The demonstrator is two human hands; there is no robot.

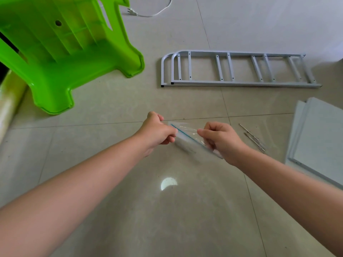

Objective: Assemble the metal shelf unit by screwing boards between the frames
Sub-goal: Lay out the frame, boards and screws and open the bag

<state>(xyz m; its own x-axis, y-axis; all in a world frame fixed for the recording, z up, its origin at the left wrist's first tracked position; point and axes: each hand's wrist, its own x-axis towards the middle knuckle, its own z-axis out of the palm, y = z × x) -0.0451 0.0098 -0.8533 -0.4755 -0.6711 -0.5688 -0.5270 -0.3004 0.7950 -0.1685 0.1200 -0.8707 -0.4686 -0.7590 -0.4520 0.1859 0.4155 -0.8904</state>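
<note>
Both hands hold a small clear zip bag with a blue seal line above the floor. My left hand pinches its left end and my right hand pinches its right end. What the bag holds is blurred. Two white metal side frames lie stacked flat on the tiles further back. White shelf boards lie stacked at the right edge. A few thin metal rods lie on the floor between my right hand and the boards.
A bright green plastic stool stands at the upper left. A white cable with a plug lies at the top. A pale roll lies along the left edge. Beige floor tiles stretch below my arms.
</note>
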